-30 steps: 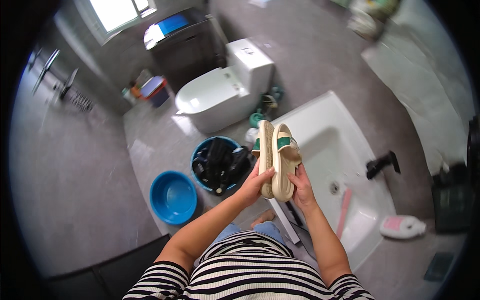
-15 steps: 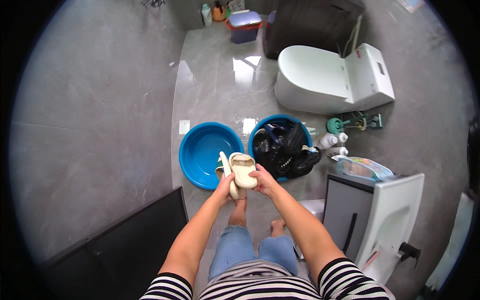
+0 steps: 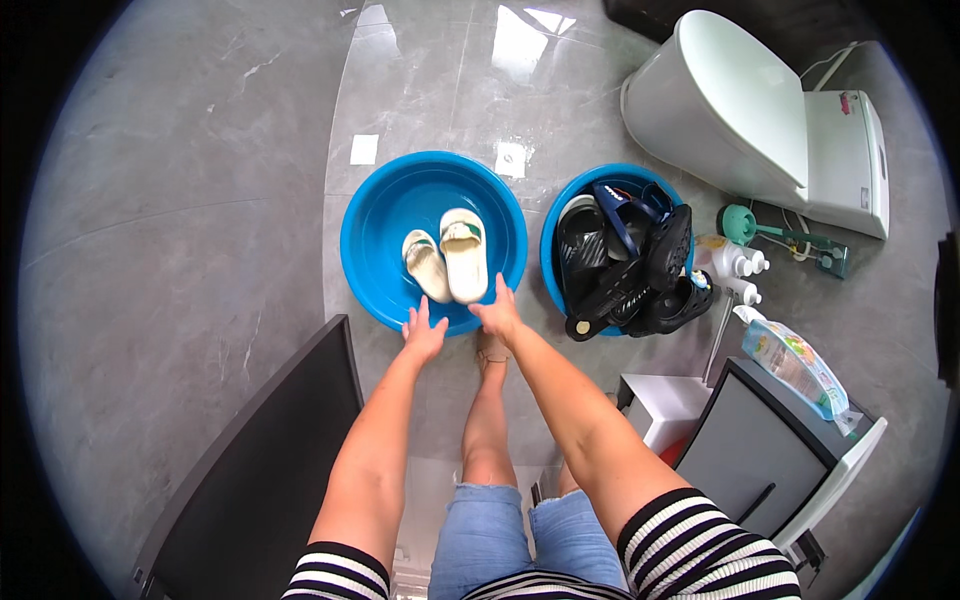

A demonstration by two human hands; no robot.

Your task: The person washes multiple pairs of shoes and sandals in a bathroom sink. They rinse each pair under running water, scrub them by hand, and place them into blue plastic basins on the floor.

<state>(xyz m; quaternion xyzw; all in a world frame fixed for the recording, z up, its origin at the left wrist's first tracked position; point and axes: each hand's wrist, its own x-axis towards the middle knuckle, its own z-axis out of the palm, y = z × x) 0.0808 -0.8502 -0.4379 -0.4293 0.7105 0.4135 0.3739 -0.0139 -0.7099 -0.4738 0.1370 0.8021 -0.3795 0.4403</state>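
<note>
Two cream slide sandals lie in the left blue basin (image 3: 375, 275). The right-hand sandal (image 3: 467, 278) has its strap at the far end; the left-hand sandal (image 3: 428, 270) is tilted beside it. My left hand (image 3: 425, 335) is over the basin's near rim, fingers apart, just short of the left-hand sandal. Close to the heel of the other sandal is my right hand (image 3: 498, 312), its fingers also spread and holding nothing. A second blue basin (image 3: 551, 225), to the right, is heaped with dark slippers and shoes (image 3: 630, 265).
A white toilet (image 3: 745, 100) stands at the far right, with a green toilet brush (image 3: 740, 224) and several white bottles (image 3: 735, 262) nearby. A grey cabinet (image 3: 755, 445) with a blue package (image 3: 795, 365) is at right. At near left is a black panel (image 3: 260, 470).
The two cream sandals, held in both hands before, are now in the left basin, released. Both hands have opened. The view has shifted nearer the basins.
</note>
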